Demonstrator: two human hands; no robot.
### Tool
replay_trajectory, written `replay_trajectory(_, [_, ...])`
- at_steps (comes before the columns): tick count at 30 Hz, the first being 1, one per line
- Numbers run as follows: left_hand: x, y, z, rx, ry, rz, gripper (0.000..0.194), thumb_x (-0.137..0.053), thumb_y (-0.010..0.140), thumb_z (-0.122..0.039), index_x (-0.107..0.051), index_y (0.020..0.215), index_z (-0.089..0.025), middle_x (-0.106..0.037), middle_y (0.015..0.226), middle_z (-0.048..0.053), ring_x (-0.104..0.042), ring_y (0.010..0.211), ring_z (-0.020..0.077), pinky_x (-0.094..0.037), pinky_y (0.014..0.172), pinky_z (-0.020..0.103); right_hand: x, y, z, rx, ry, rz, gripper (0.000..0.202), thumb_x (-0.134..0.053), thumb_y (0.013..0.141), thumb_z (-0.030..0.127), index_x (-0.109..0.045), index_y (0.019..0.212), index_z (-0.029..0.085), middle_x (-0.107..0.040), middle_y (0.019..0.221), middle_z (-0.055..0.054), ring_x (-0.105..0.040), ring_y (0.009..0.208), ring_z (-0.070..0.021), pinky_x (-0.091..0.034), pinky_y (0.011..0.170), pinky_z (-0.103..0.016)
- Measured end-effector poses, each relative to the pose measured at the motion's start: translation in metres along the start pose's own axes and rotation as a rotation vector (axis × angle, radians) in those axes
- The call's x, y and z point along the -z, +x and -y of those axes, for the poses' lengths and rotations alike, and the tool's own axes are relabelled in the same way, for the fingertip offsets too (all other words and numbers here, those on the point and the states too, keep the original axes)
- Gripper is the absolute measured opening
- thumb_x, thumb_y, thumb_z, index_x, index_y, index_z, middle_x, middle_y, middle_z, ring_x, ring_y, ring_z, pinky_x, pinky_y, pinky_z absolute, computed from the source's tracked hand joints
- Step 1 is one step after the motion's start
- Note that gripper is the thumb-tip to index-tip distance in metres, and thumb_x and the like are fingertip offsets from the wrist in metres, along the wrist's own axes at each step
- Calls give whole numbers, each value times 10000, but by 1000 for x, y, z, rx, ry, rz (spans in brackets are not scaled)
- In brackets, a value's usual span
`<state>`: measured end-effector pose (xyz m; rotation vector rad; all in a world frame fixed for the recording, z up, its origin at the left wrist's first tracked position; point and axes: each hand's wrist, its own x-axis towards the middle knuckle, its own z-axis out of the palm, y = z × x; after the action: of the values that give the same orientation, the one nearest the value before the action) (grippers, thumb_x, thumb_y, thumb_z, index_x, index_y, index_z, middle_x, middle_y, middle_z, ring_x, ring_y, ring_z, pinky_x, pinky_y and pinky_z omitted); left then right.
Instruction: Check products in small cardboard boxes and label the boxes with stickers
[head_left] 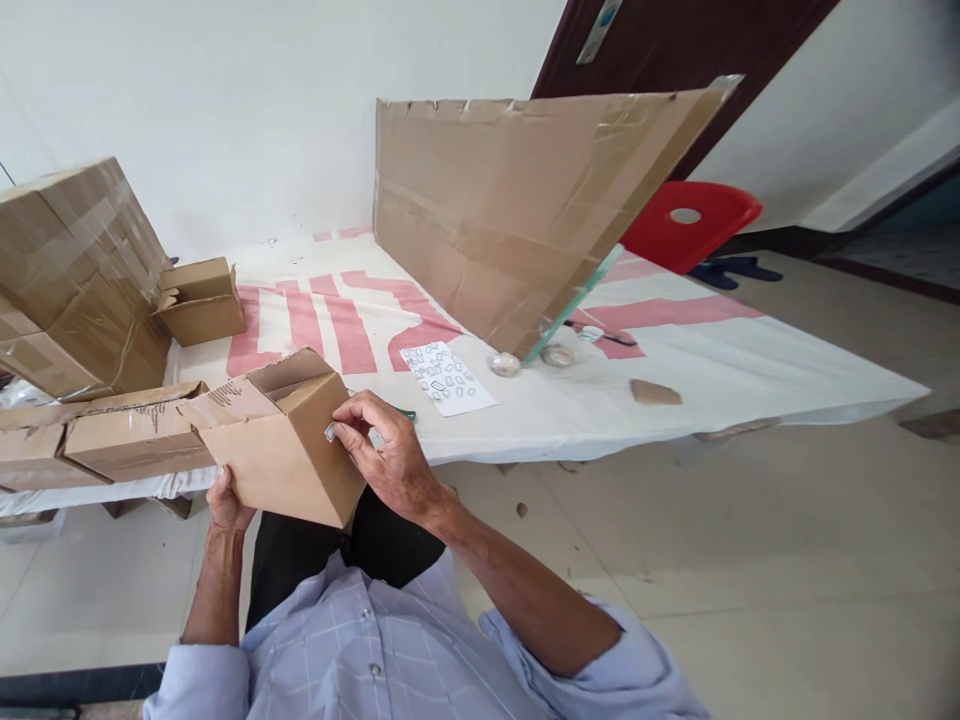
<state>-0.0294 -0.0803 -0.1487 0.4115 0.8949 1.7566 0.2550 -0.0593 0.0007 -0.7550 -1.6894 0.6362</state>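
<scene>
An open cardboard box [274,465] is tilted over my lap at the table's front edge. My left hand [229,500] holds it from below at its left side, with part of the fingers hidden behind the box. Between the thumb and index finger of my right hand [386,455] is a small pale sticker [331,432], right against the box's right face. A white sheet with many small outlined stickers [448,380] lies on the table to the right of the box.
The table [525,425] has a white and red cover. Closed boxes [135,440], stacked cartons [82,280] and a small open box [201,300] stand left. A large cardboard panel [510,210] rises behind tape rolls [505,364]. A cardboard scrap [655,392] lies right, near a red chair [690,225].
</scene>
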Motion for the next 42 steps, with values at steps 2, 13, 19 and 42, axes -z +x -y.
replay_trajectory(2, [0, 0, 0, 3, 2, 9, 588, -956, 617, -466, -813, 1131, -217, -849, 1093, 97, -776, 1135, 362, -619, 1040, 448, 0, 0, 1, -1, -2, 5, 121, -588, 1006, 205, -601, 890, 239, -668, 870, -32, -635, 781, -169, -535, 712, -309])
replay_trajectory(13, [3, 3, 0, 6, 0, -2, 583, -947, 652, -467, -821, 1166, -221, -853, 1099, 97, -789, 1120, 361, -637, 1029, 456, -1, -3, 2, -11, 25, 16, 172, -526, 1045, 233, -547, 875, 244, -644, 865, -25, -610, 784, -164, -515, 732, -302])
replay_trajectory(19, [6, 4, 1, 10, 5, -5, 564, -940, 665, -480, -820, 1145, -210, -854, 1078, 99, -788, 1128, 363, -643, 1012, 445, 2, -3, 4, -21, 59, 32, 136, -547, 1038, 223, -564, 904, 239, -650, 897, -24, -616, 795, -159, -518, 736, -293])
replay_trajectory(42, [-12, 3, -5, -57, 85, -67, 657, -1006, 431, -534, -828, 991, -240, -849, 898, 20, -794, 785, 259, -681, 821, 384, 26, -13, -15, -108, 248, -67, 129, -575, 1034, 269, -576, 908, 239, -604, 918, -10, -603, 849, -161, -500, 798, -309])
